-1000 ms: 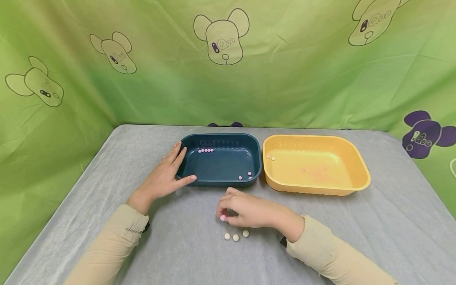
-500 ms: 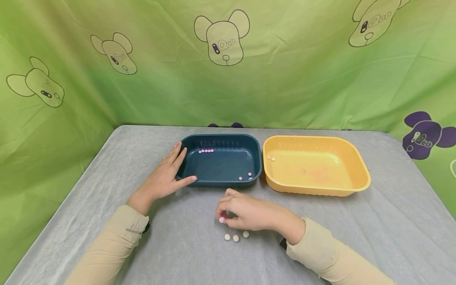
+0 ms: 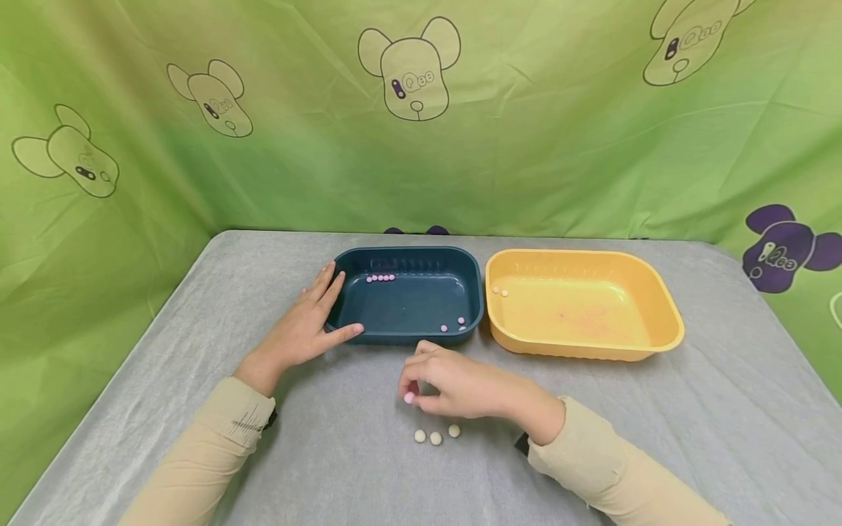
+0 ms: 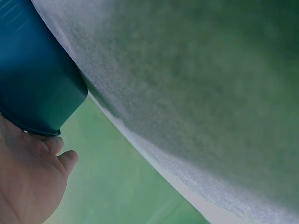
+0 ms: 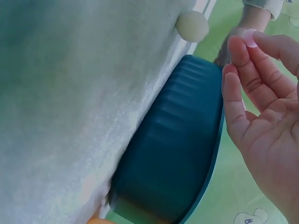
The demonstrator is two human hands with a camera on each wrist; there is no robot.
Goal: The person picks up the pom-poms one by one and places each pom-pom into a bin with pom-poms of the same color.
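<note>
Between thumb and fingertips, my right hand (image 3: 454, 381) pinches a small pink ball (image 3: 409, 397) above the table, in front of the dark blue basin (image 3: 401, 337). The right wrist view shows the same pink ball (image 5: 249, 38) at the fingertips. My left hand (image 3: 299, 329) rests with spread, straight fingers on the left rim of that basin; its wrist view shows the palm beside the blue wall (image 4: 42, 84). Inside the basin, several pink balls (image 3: 381, 277) lie in a row at the back, and a few more sit at the front right corner. Three cream balls (image 3: 435, 438) lie on the table just below my right hand.
A yellow basin (image 3: 585, 349) stands directly right of the blue one, with two pale balls (image 3: 504, 294) at its left end. Grey cloth (image 3: 342, 453) covers the table. A green printed curtain (image 3: 296, 146) hangs behind and at the sides.
My right hand dips slightly and then rises a little, keeping the pink ball pinched. My left hand, the basins and the other balls stay in place.
</note>
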